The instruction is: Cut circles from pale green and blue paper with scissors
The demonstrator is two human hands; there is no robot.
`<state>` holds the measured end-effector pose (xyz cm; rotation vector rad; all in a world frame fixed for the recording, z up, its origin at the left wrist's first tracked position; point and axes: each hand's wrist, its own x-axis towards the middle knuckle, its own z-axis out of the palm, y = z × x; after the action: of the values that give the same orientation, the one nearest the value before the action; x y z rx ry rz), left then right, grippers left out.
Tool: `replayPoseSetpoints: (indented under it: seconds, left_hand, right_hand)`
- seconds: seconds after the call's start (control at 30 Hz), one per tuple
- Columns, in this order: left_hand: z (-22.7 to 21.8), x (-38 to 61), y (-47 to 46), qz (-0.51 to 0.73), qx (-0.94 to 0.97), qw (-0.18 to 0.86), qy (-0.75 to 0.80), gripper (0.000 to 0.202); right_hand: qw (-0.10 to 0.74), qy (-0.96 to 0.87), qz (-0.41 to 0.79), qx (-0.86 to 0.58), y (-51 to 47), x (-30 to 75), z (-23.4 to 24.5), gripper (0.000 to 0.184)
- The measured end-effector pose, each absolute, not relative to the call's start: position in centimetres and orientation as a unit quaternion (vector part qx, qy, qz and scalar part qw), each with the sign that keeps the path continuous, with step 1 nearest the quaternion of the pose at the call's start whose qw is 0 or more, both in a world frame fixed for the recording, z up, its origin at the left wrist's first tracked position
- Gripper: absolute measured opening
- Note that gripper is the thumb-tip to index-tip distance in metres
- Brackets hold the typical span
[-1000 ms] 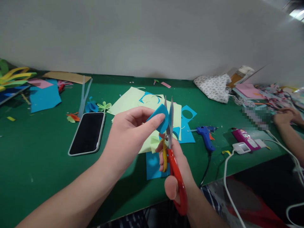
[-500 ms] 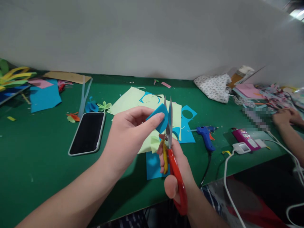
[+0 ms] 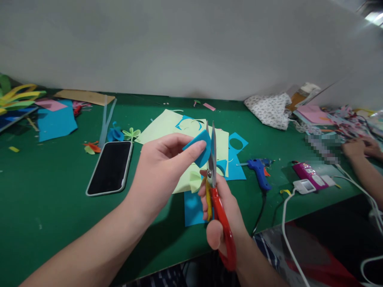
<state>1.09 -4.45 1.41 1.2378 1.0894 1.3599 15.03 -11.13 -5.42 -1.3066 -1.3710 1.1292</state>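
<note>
My left hand [image 3: 163, 169] pinches a small folded blue paper piece [image 3: 200, 148] between thumb and fingers, above the green table [image 3: 44, 191]. My right hand [image 3: 223, 217] grips red-handled scissors [image 3: 218, 211], blades pointing up and almost closed on the right edge of the blue piece. Beneath lie light green sheets [image 3: 163, 127] and blue sheets with round cut-outs [image 3: 237, 145].
A black phone [image 3: 110, 167] lies left of my hands. A blue glue gun [image 3: 259, 171], its cord, a pink device [image 3: 305, 171] and a white plug [image 3: 303, 186] sit to the right. Another person's hands [image 3: 359, 147] rest at far right among paper scraps. Blue paper [image 3: 55, 123] lies far left.
The scissor blades have closed a little further on the blue piece, and my left hand has shifted slightly left with it.
</note>
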Motion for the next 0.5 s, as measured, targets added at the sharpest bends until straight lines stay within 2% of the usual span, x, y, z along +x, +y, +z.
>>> replayPoseSetpoints:
  seconds: [0.23,0.5]
  left_hand:
    - [1.31,1.08,-4.43,0.567,0.497,0.49,0.438,0.008]
    - [1.31,1.05,-4.28,0.576,0.484,0.494,0.436,0.007]
  right_hand:
    - [0.463,-0.506,0.51,-0.518,-11.32,15.04,-5.75,0.088]
    - [0.477,-0.509,0.502,-0.511,-11.29,15.0,-5.81,0.092]
